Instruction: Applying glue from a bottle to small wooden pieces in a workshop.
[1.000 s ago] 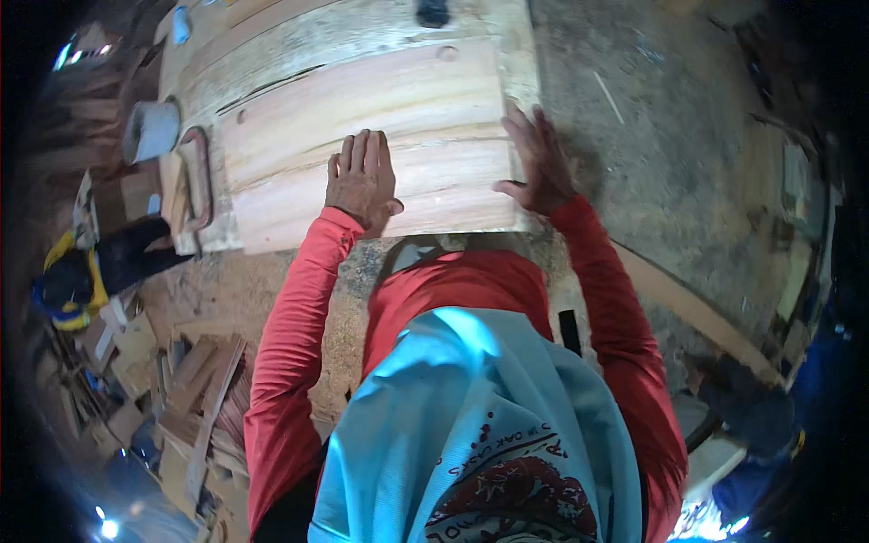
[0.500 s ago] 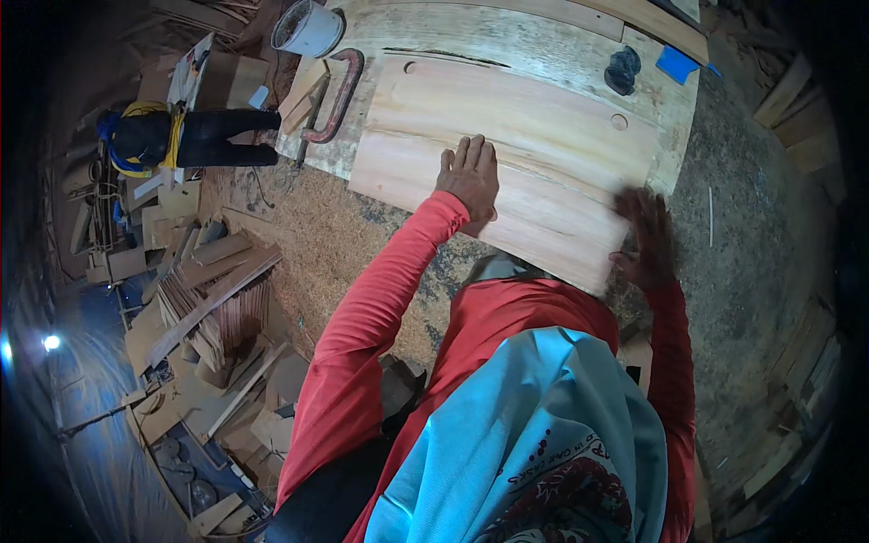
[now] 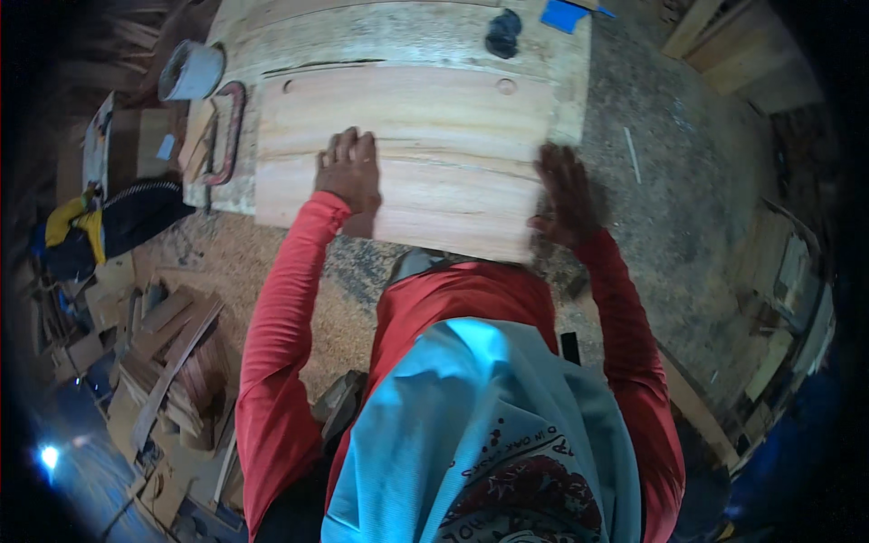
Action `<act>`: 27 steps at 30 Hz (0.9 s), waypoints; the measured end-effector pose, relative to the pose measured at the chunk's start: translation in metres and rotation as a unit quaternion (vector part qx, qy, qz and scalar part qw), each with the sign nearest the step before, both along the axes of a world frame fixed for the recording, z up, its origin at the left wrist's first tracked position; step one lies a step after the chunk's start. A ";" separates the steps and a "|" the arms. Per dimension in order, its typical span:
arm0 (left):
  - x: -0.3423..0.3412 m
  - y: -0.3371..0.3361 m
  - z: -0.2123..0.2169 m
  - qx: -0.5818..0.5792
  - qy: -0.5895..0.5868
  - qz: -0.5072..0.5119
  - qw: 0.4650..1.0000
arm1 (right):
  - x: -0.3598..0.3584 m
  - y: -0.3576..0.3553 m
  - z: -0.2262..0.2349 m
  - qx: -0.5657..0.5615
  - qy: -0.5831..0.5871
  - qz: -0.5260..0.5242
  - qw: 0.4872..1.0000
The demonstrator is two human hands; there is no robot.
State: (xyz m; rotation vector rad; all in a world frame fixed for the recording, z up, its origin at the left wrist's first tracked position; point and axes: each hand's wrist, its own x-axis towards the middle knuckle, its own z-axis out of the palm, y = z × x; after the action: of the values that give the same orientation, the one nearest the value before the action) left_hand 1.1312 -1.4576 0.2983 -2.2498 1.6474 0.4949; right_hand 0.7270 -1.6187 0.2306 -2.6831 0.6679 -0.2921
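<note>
A pale wooden panel lies on the worktable, its near edge reaching my waist. Along its far side are two round cup-shaped marks, one near each corner. My left hand rests flat on the left part of the panel, fingers stretched out. At the right edge of the panel is my right hand, fingers extended and slightly blurred; whether it presses on the edge I cannot tell.
A red clamp and wood offcuts sit at the table's left edge, near a white bucket. A dark bundle and a blue piece lie at the far right. Scrap wood is piled left; a person is nearby.
The view has turned, so the table and panel appear further left and straighter. Both hands stay at the panel, the left flat on it, the right at its right edge. The other person's posture looks different.
</note>
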 end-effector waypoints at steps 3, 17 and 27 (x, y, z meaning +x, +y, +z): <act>0.013 0.003 -0.009 -0.001 0.026 0.002 1.000 | 0.003 0.000 0.005 0.047 0.017 -0.018 0.999; 0.009 0.003 -0.010 -0.023 0.016 0.024 0.999 | 0.014 0.002 0.029 0.088 0.047 -0.038 0.994; 0.017 0.007 -0.023 -0.044 0.048 0.029 0.997 | 0.007 0.003 0.019 0.086 -0.004 -0.041 0.995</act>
State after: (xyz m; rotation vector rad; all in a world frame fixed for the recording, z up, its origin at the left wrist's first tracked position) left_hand 1.1484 -1.4502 0.2750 -2.3779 1.6837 0.5635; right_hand 0.7337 -1.6154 0.2499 -2.4937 0.7668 -0.2543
